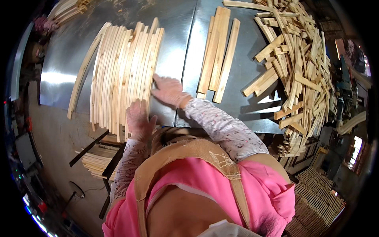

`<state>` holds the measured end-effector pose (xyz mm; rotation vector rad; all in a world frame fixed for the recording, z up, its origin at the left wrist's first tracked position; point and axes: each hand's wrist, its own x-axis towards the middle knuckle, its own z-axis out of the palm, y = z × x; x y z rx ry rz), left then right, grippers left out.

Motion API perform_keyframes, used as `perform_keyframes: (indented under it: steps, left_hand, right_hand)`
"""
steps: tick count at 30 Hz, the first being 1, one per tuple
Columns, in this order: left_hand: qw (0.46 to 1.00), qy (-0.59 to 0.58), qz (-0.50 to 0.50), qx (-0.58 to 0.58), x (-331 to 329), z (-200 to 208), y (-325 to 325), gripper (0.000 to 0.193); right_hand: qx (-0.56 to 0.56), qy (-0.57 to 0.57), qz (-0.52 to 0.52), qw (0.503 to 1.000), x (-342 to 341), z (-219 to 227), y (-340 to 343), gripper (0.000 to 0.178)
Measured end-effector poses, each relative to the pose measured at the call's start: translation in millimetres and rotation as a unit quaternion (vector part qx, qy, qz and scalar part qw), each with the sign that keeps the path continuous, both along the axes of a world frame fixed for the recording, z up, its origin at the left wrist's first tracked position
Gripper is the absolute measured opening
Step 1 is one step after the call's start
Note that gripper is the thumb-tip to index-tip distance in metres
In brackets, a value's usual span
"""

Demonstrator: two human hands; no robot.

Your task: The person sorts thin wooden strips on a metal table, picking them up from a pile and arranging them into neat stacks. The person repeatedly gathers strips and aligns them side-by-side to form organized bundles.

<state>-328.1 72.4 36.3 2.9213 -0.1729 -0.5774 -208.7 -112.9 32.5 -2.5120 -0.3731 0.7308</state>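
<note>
Several pale wooden strips (118,71) lie side by side in a row on the metal table (173,43), their ends uneven. My left hand (139,118), in a thin light glove, rests on the near ends of the strips with its fingers stretched out. Along the row's right edge lies my right hand (169,90), gloved too, its fingers extended against the outermost strip. A single strip (85,71) lies apart, slanting, at the row's left. To the right of my right hand are a few wider wooden pieces (216,51), set lengthwise.
A big jumbled heap of wooden pieces (300,71) covers the table's right side. More strips (71,10) lie at the far left. Below the table's left edge, a stack of strips (98,162) sits by a dark metal frame (114,162). Slatted wood (316,197) is stacked at lower right.
</note>
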Motion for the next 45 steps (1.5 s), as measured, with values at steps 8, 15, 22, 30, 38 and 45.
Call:
perform_keyframes:
  steps: [8, 15, 22, 30, 38, 45]
  left_hand:
    - [0.983, 0.0, -0.131, -0.13, 38, -23, -124, 0.101]
    - [0.979, 0.047, -0.171, -0.102, 49, -35, -271, 0.111]
    - [0.99, 0.026, -0.141, -0.017, 46, -66, -268, 0.096]
    - [0.738, 0.214, 0.212, -0.604, 91, -36, -165, 0.069]
    - [0.892, -0.076, 0.19, -0.403, -10, -54, -91, 0.067]
    - [0.97, -0.17, 0.106, -0.136, -49, -43, -11, 0.079]
  right_hand:
    - [-0.153, -0.18, -0.285, 0.929, -21, -39, -206, 0.09]
    - [0.078, -0.137, -0.464, 0.872, -60, -17, -270, 0.088]
    - [-0.096, -0.107, -0.444, 0.884, -111, -39, -258, 0.099]
    - [0.488, 0.116, -0.482, 0.719, -94, -2, -290, 0.084]
    - [0.581, 0.256, -0.37, 0.678, -97, -13, -157, 0.075]
    - [0.343, 0.038, -0.277, 0.897, -107, -66, -88, 0.097]
